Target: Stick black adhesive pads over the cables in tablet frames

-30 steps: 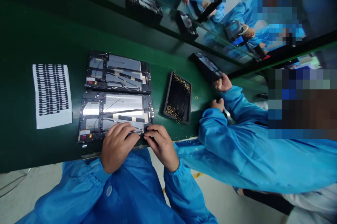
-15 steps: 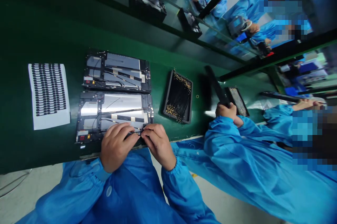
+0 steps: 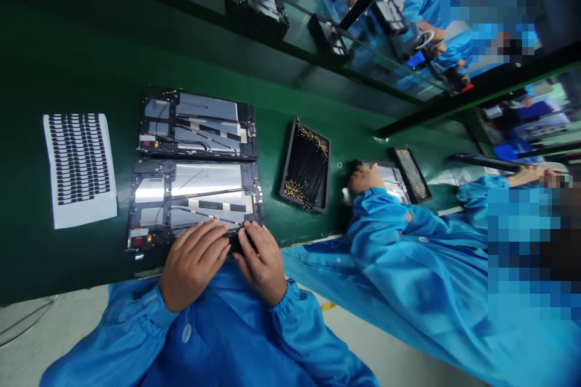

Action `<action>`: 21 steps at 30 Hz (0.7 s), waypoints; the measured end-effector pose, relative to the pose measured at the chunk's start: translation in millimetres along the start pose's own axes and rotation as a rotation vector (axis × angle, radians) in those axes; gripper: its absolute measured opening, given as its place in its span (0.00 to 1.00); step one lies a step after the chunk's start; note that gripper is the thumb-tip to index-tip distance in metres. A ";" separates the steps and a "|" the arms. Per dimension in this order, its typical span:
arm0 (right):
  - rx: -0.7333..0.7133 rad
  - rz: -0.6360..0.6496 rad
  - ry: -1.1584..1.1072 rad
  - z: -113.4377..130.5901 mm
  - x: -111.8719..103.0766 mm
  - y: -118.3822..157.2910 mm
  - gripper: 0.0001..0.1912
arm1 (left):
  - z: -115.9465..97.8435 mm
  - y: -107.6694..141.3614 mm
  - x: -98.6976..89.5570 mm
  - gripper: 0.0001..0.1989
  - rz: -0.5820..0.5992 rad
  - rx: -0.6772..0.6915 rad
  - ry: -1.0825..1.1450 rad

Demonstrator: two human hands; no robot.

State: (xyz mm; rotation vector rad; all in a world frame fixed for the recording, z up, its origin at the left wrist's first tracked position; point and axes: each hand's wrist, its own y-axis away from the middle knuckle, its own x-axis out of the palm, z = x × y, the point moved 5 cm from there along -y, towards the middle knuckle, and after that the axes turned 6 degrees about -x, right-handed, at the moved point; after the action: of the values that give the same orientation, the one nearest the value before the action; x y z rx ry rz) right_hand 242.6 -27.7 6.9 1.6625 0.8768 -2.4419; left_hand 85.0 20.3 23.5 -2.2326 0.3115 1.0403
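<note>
We had moved from pinching at the near edge of the opened black tablet chassis (image 3: 193, 202) on the green belt (image 3: 68, 42) to pressing it, left hand (image 3: 193, 263) and right hand (image 3: 258, 260) with fingers flat and slightly spread, gripping nothing.

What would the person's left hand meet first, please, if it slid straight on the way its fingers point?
Probably the strips and cable running across the near opened tablet, which the left hand already touches at its near edge; beyond lies the second opened tablet.
</note>
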 end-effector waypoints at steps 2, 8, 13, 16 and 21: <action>0.007 0.008 0.012 0.3 -0.3 -1.1 0.30 | 0.8 1.3 1.6 0.09 -0.001 0.004 -0.004; 0.050 0.038 -0.007 6.3 2.0 -1.8 0.28 | 2.1 3.8 2.4 0.08 -0.018 0.005 0.005; 0.074 0.011 -0.009 4.4 7.3 0.5 0.27 | 3.8 5.5 2.5 0.09 -0.022 0.000 0.014; 0.050 0.016 -0.002 2.5 9.6 2.4 0.27 | 4.2 5.6 3.1 0.09 -0.021 0.001 0.013; 0.032 -0.028 -0.020 2.7 8.2 3.9 0.29 | 3.9 6.0 2.5 0.08 -0.033 -0.002 0.014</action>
State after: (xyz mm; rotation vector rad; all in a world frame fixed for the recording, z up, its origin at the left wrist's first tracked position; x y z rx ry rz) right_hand 238.3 -30.1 -1.2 1.6446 0.8691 -2.4985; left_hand 81.5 18.4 17.1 -2.2402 0.2796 1.0080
